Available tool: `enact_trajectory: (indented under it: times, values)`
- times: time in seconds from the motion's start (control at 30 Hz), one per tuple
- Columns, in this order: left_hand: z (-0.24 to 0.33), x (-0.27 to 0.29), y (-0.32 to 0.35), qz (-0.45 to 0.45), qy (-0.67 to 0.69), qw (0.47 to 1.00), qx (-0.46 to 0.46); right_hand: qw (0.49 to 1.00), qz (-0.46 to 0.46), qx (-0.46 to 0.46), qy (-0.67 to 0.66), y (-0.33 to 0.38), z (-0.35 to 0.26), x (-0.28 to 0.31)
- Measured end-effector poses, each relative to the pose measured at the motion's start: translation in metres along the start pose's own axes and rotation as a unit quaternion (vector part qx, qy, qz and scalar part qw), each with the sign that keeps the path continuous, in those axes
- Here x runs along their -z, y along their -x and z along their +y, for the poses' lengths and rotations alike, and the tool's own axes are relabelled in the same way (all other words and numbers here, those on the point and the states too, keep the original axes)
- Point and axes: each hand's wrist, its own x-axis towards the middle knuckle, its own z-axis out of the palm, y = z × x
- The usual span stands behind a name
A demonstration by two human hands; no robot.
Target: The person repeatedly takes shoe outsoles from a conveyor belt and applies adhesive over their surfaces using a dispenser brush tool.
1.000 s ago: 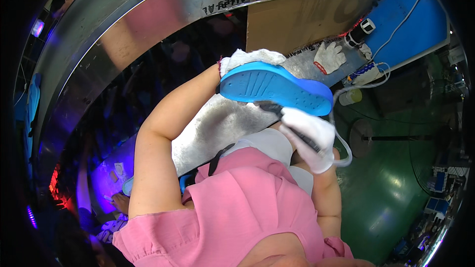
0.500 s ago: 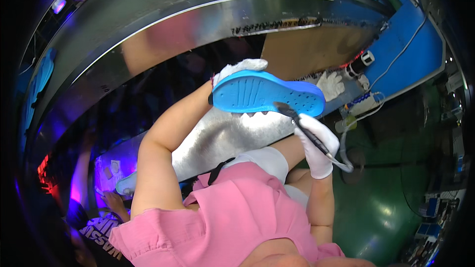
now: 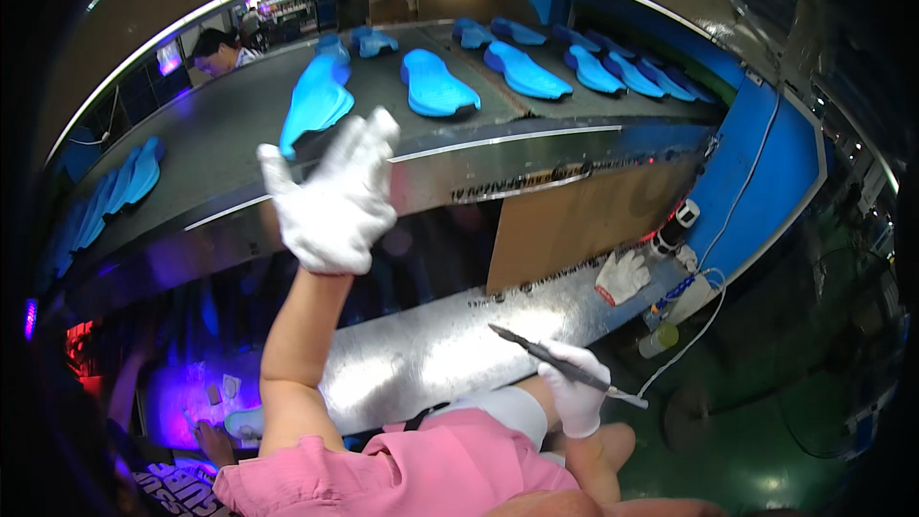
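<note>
grey conveyor belt point(image 3: 239, 148) | blue shoe soles point(image 3: 436, 84) lying flat along it (two loose rows) | metal-edged

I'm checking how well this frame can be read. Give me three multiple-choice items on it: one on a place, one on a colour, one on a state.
1. Where are the soles?
A. on the belt
B. on the floor
C. on the person's lap

2. What colour are the gloves on both hands?
A. black
B. white
C. yellow

3. What is the state of the left hand?
A. shut on a sole
B. open, holding nothing
C. shut on a tool

Answers:
1. A: blue soles lie in rows on the grey belt.
2. B: both the left hand and the right hand wear white gloves.
3. B: its fingers are spread near a sole, gripping nothing, while the right hand grips the thin dark tool.
</note>
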Motion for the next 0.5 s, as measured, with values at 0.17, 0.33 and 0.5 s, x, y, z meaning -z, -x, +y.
enact_trajectory:
  times: [0.17, 0.33, 0.5]
  values:
    - [-0.048, 0.010, -0.028, 0.174, -0.509, 0.843, 0.007, 0.999, 0.032, -0.001, 0.025, 0.002, -0.001, 0.002]
    - [-0.056, 0.015, -0.081, -0.114, -0.973, 0.177, -0.099, 0.999, 0.031, -0.012, 0.033, 0.007, -0.001, 0.003]
    - [-0.036, 0.026, -0.110, -0.173, -0.982, 0.070, -0.002, 0.998, 0.043, -0.027, 0.038, 0.006, 0.016, 0.006]
